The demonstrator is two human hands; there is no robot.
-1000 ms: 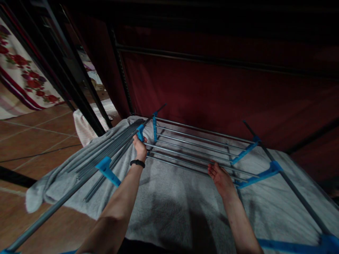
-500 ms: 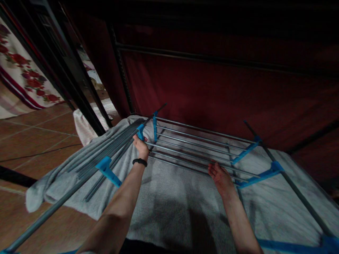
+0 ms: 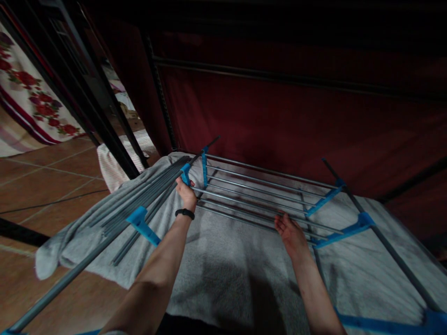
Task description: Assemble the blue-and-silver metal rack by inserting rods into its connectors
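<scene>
A grey metal drying rack [image 3: 265, 195] with blue plastic joints stands in front of me, and a large grey towel [image 3: 223, 265] lies spread over its near rails. My left hand [image 3: 186, 194], with a black band on the wrist, grips the towel's far edge by a blue joint at the rack's left side. My right hand [image 3: 289, 232] rests on the towel's far edge at the middle rails, fingers curled over the cloth. The bare far rails show beyond both hands.
A dark red curtain [image 3: 296, 111] hangs close behind the rack. Black metal posts [image 3: 104, 121] rise at the left. A floral cloth [image 3: 31, 97] and a pale striped cloth [image 3: 111, 163] lie on the brown tiled floor [image 3: 42, 186] at left.
Both hands have stayed on the towel's far edge; the view has barely shifted. Nothing else has visibly moved.
</scene>
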